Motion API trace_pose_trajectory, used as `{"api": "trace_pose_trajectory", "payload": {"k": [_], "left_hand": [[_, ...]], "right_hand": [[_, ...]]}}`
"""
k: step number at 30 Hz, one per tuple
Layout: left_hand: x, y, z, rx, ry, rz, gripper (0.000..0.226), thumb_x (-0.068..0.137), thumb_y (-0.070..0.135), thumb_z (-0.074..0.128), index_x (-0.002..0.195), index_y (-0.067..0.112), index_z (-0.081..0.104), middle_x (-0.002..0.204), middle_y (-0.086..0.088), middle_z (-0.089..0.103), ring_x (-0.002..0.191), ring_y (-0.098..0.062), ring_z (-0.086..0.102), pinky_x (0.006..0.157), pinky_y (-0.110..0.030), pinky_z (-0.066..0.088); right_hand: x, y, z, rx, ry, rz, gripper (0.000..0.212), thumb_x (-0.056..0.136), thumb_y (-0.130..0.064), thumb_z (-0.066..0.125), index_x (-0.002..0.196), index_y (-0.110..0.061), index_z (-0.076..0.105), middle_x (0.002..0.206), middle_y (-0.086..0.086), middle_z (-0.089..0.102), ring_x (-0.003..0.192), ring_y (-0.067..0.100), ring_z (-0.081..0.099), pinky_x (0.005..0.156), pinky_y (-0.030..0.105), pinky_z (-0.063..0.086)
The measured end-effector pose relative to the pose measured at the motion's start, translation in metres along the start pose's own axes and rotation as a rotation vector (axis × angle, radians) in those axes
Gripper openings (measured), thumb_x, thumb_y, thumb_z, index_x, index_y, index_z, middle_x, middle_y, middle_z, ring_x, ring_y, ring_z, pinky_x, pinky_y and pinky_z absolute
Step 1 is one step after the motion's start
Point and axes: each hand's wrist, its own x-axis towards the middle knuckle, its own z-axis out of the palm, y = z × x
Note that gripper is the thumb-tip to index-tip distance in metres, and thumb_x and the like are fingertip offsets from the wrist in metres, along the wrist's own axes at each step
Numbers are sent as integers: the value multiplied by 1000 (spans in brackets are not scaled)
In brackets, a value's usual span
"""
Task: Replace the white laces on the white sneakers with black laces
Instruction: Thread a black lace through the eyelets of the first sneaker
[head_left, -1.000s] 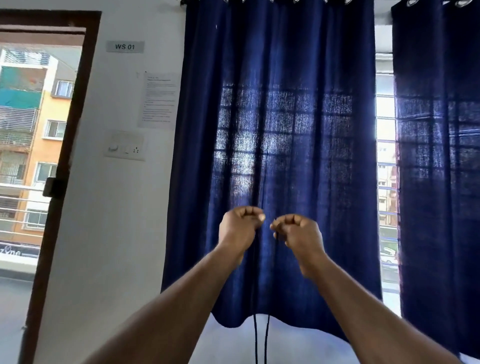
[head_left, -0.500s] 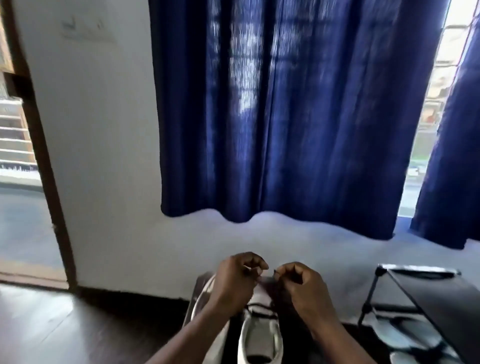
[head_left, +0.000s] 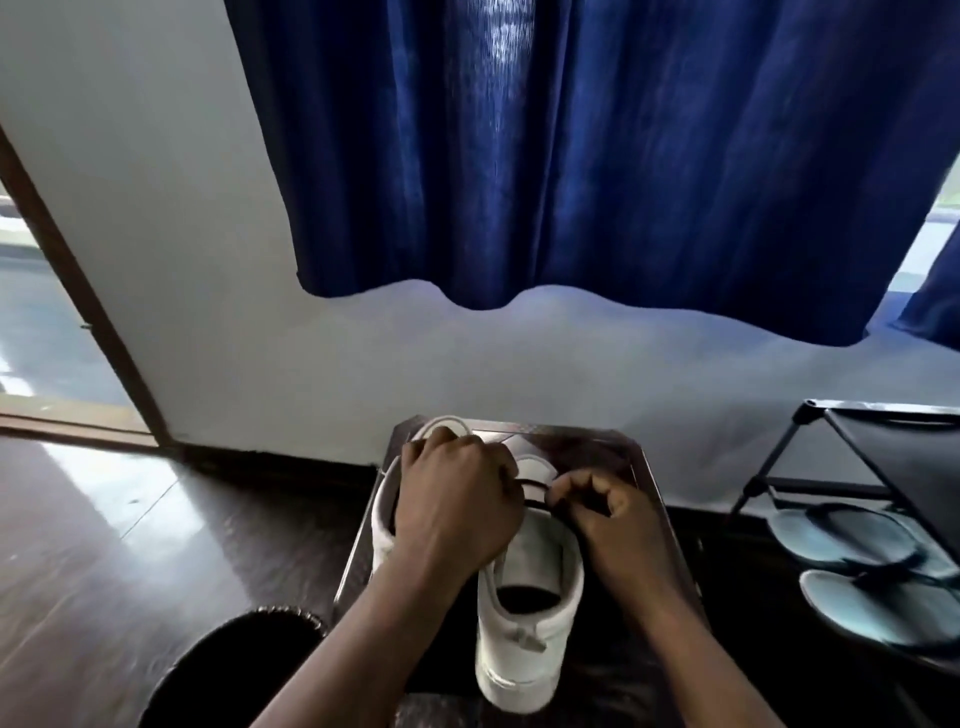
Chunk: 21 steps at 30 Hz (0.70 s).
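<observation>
Two hands: the left hand (head_left: 457, 499) and right hand (head_left: 618, 525) meet over the shoe's throat, fingers (head_left: 571, 486) curled.
Grip: both pinch a black lace (head_left: 535, 486) stretched between them; the eyelet is hidden under the knuckles.
Doing it well: I'd draw both ends evenly, keep the lace flat and steady the shoe against tipping.
White sneaker (head_left: 524, 639): upright on a dark stool (head_left: 571, 436), heel toward the person, tongue showing.
Second sneaker (head_left: 384, 519): just beside it, largely under the left hand.
</observation>
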Motion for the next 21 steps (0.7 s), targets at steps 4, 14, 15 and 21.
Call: {"api": "trace_pose_trajectory", "payload": {"k": [4, 14, 15, 21], "left_hand": [[1, -20, 1, -7, -8, 4, 27, 90, 42, 57, 110, 41, 76, 102, 9, 76, 122, -22, 49, 100, -39, 42], [-2, -28, 8, 201, -143, 141, 26, 95, 36, 50, 110, 40, 72, 113, 19, 66, 125, -19, 40, 105, -48, 32], [-2, -27, 10, 182, -136, 155, 24, 97, 37, 50, 109, 39, 71, 114, 20, 65, 126, -19, 39, 106, -48, 31], [3, -41, 4, 77, -257, 220, 33, 90, 42, 40, 102, 37, 71, 118, 27, 61, 127, -10, 32, 110, -45, 24]], "right_hand": [[-5, 11, 5, 137, -24, -50, 16, 95, -7, 71, 86, -21, 70, 92, 1, 76, 93, 16, 70, 90, 39, 53], [-11, 12, 12, 273, -66, -153, 11, 103, 0, 56, 94, -7, 59, 76, 6, 64, 73, 13, 57, 72, 22, 47], [-12, 12, 13, 267, -48, -163, 11, 103, -1, 56, 94, -7, 59, 74, 3, 64, 72, 12, 57, 71, 21, 47], [-11, 15, 12, 245, -7, -165, 11, 103, -6, 59, 93, -10, 60, 76, 5, 70, 67, 16, 57, 65, 30, 47]]}}
